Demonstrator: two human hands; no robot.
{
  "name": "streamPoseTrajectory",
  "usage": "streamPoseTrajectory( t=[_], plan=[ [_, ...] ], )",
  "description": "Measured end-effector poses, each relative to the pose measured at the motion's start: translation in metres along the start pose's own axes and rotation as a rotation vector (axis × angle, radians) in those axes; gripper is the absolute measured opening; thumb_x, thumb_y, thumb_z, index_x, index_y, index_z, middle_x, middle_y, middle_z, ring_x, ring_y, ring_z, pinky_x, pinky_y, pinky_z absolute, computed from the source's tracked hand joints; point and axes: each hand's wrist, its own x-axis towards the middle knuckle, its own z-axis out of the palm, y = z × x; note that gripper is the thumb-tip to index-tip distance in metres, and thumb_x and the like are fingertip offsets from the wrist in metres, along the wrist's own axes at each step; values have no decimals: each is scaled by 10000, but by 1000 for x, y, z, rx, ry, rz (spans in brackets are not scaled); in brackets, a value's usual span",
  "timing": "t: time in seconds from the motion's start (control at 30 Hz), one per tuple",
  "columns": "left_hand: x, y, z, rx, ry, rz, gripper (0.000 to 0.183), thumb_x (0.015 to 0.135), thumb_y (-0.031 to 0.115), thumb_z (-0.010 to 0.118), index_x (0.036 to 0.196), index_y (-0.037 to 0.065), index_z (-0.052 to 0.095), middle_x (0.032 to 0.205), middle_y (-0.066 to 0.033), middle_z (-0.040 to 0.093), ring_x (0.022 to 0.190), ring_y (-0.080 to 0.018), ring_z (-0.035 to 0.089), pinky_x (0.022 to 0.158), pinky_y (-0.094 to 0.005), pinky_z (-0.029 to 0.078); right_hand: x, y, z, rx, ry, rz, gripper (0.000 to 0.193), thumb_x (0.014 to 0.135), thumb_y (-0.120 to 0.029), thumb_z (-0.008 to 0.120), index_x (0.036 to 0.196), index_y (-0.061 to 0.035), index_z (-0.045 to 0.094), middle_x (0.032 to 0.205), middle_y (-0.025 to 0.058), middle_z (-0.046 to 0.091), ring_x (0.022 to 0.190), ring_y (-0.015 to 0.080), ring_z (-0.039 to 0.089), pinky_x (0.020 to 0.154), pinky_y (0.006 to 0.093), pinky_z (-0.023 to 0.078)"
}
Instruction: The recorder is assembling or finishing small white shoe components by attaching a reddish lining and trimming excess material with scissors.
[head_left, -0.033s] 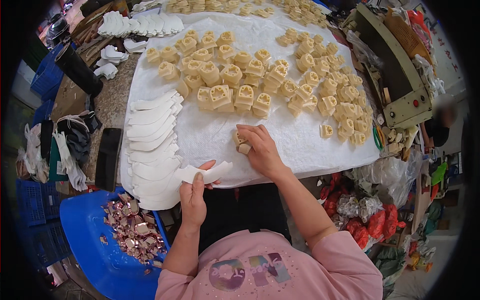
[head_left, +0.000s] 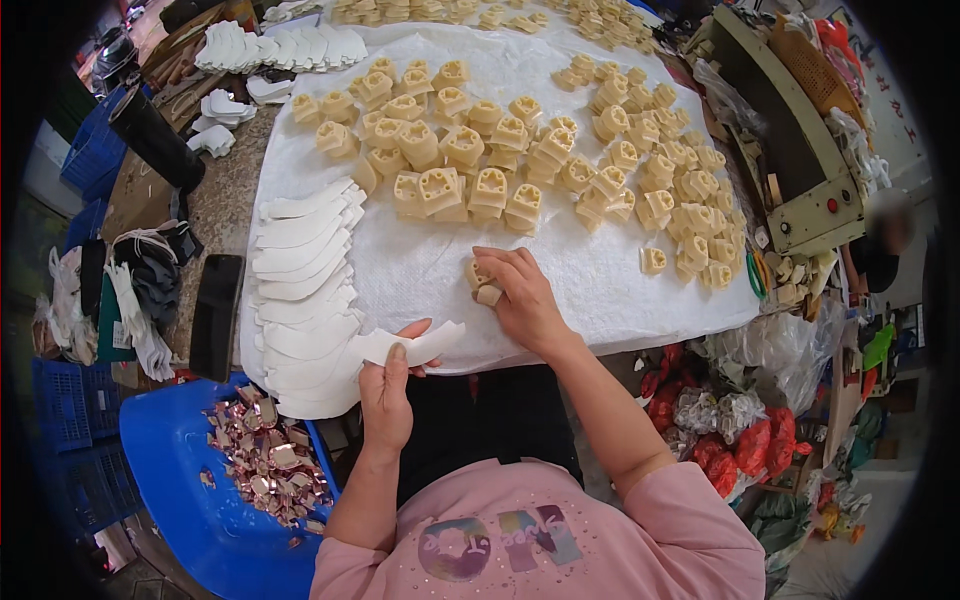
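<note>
Left hand (head_left: 385, 398) at the near edge of the tabletop (head_left: 215, 200), closed on a curved white strip (head_left: 415, 346) that juts right over the white cloth (head_left: 430, 275). Right hand (head_left: 520, 290) resting on the cloth, fingers curled around a small cream block (head_left: 482, 283). Just left of the left hand, a fanned stack of white curved strips (head_left: 300, 290) overhanging the near cloth edge. Beyond the right hand, a bare band of cloth, then a crowded spread of cream blocks (head_left: 520, 160) running to the far and right edges. Open cloth to the right of the right hand, up to the near edge. Blue bin (head_left: 185, 500) with shiny scraps (head_left: 265, 455) below, near left. Dark phone (head_left: 216, 315) left of the stack.
</note>
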Motion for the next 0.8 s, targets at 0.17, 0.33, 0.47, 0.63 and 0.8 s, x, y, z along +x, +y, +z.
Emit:
streamPoseTrajectory(
  t=[0.17, 0.33, 0.47, 0.63, 0.8],
  plan=[
    [-4, 0, 3, 28, 4, 4, 410, 978, 224, 340, 1164, -82, 540, 894, -118, 625, 781, -126, 555, 690, -255, 415, 8, -1, 1, 16, 88, 78, 374, 702, 81, 557, 1058, -35, 566, 1100, 148, 582, 952, 327, 539, 833, 394, 453],
    [-4, -3, 1, 6, 10, -6, 412, 981, 223, 334, 1163, -86, 537, 905, -128, 623, 786, -133, 558, 696, -263, 420, 6, 1, 1, 135, 227, 224, 257, 791, 41, 554, 1038, -28, 568, 962, 170, 614, 843, 324, 602, 740, 382, 483],
    [-4, -5, 0, -3, 11, 0, 414, 981, 223, 335, 1164, -92, 532, 916, -137, 624, 793, -139, 566, 701, -267, 427, 3, 5, 1, 181, 314, 300, 186, 827, 14, 561, 1006, -33, 583, 817, 139, 636, 738, 273, 633, 672, 323, 490],
    [-4, -5, -1, 4, 10, -13, 412, 980, 217, 338, 1161, -99, 531, 924, -145, 624, 799, -142, 572, 698, -269, 433, 3, 9, 4, 223, 343, 304, 185, 828, 13, 565, 1000, -48, 590, 809, 125, 642, 723, 240, 631, 667, 304, 486],
    [-2, -5, -1, -3, 16, -9, 410, 980, 213, 341, 1158, -106, 527, 925, -143, 621, 790, -138, 565, 681, -264, 434, 7, 9, 3, 214, 270, 223, 266, 781, 42, 574, 1033, -44, 582, 912, 133, 604, 791, 281, 603, 713, 326, 483]
  ],
)
